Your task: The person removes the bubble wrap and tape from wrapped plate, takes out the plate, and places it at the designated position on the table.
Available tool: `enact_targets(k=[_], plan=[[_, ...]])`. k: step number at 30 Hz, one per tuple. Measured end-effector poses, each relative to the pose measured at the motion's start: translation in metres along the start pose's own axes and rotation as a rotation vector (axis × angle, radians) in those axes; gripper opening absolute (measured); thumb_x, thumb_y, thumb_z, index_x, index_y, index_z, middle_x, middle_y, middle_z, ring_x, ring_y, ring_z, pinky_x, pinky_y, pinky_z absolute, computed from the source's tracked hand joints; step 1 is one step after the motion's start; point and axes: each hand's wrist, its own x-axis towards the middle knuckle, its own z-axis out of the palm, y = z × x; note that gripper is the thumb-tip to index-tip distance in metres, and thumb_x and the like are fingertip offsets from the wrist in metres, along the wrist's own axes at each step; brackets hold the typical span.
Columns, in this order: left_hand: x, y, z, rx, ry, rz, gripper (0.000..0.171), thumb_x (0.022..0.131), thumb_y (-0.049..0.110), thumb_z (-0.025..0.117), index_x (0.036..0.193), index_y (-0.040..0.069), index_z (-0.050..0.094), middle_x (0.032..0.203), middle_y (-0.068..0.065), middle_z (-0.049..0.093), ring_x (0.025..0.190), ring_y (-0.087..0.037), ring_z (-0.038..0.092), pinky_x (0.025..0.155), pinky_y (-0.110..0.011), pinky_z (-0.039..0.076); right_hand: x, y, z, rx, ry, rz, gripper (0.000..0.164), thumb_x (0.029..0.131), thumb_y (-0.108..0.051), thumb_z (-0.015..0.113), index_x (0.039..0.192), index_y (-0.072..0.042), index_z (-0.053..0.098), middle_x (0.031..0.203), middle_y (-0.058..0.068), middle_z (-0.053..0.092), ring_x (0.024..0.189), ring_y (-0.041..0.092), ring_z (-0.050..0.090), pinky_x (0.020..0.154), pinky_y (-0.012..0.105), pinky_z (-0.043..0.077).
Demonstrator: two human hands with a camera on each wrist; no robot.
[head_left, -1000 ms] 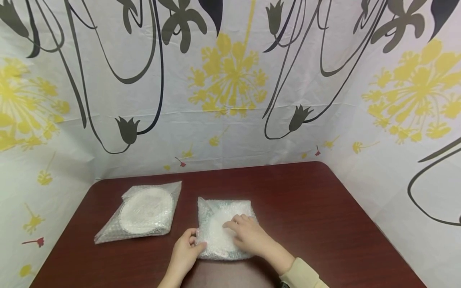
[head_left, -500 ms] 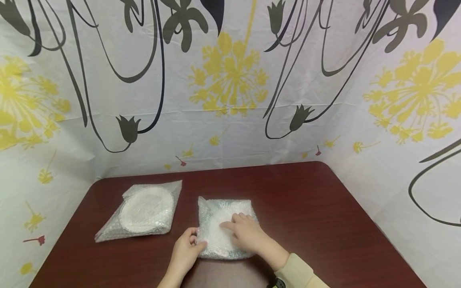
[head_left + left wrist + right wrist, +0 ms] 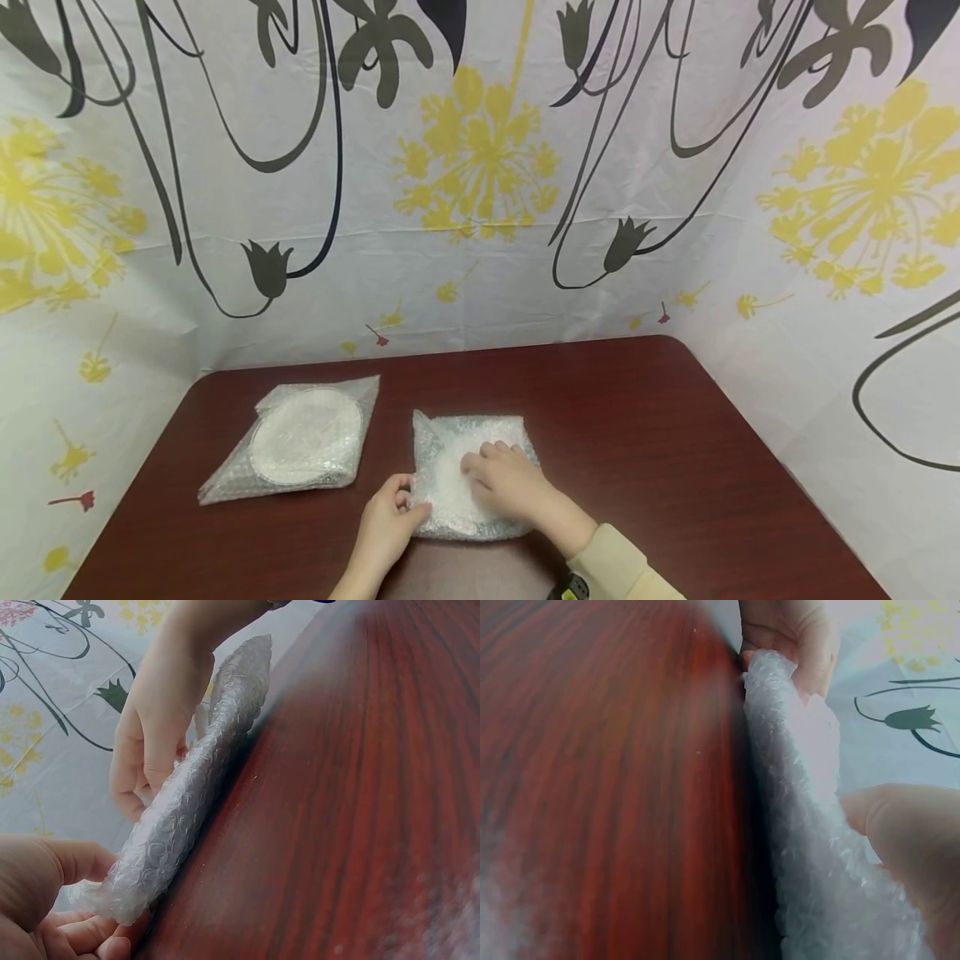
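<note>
In the head view a bubble-wrapped bundle (image 3: 448, 492) with a white round shape inside, like a plate, lies at the middle of the table. My left hand (image 3: 384, 525) grips its near left edge, thumb on top and fingers below, as the left wrist view shows on the bubble wrap (image 3: 169, 825). On top of the bundle rests my right hand (image 3: 512, 485), fingers bent and touching the film. Seen from the right wrist, the right thumb (image 3: 866, 810) lies against the upper side of the wrap.
A second bubble-wrapped package (image 3: 306, 437), also with a round white plate-like shape inside, lies to the left. Both packages are on a dark red wooden table (image 3: 660, 467). A patterned cloth (image 3: 480, 292) hangs behind and at both sides.
The right hand has shifted slightly over the top of the wrap, its fingers first reaching left and now drawn closer together. The left hand and both packages stay in place.
</note>
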Motion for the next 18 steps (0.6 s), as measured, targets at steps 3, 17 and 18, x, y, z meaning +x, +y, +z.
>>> enact_targets(k=[3, 17, 18], plan=[[0.0, -0.0005, 0.0005, -0.007, 0.0, -0.001, 0.044, 0.074, 0.006, 0.072, 0.114, -0.004, 0.056, 0.066, 0.001, 0.054, 0.054, -0.008, 0.043, 0.05, -0.022, 0.039, -0.0004, 0.001, 0.002, 0.006, 0.019, 0.005, 0.017, 0.089, -0.019, 0.058, 0.105, -0.022, 0.064, 0.091, -0.006, 0.057, 0.081, 0.012, 0.051, 0.074, 0.036, 0.044], [-0.0004, -0.0015, 0.0015, -0.018, -0.007, 0.005, 0.046, 0.074, 0.005, 0.072, 0.115, -0.005, 0.056, 0.068, 0.0, 0.057, 0.057, -0.01, 0.046, 0.052, -0.023, 0.041, -0.0008, 0.0069, 0.0075, 0.008, 0.114, -0.022, 0.017, 0.085, -0.012, 0.06, 0.1, -0.018, 0.06, 0.086, -0.005, 0.058, 0.077, 0.014, 0.054, 0.067, 0.032, 0.046], [-0.0004, -0.0014, 0.0015, -0.016, -0.007, 0.006, 0.046, 0.074, 0.005, 0.072, 0.116, -0.005, 0.055, 0.067, 0.0, 0.057, 0.057, -0.01, 0.045, 0.052, -0.023, 0.04, -0.0014, 0.0074, 0.0074, 0.014, 0.121, -0.03, 0.016, 0.085, -0.012, 0.06, 0.1, -0.019, 0.06, 0.085, -0.005, 0.058, 0.076, 0.013, 0.054, 0.067, 0.032, 0.046]])
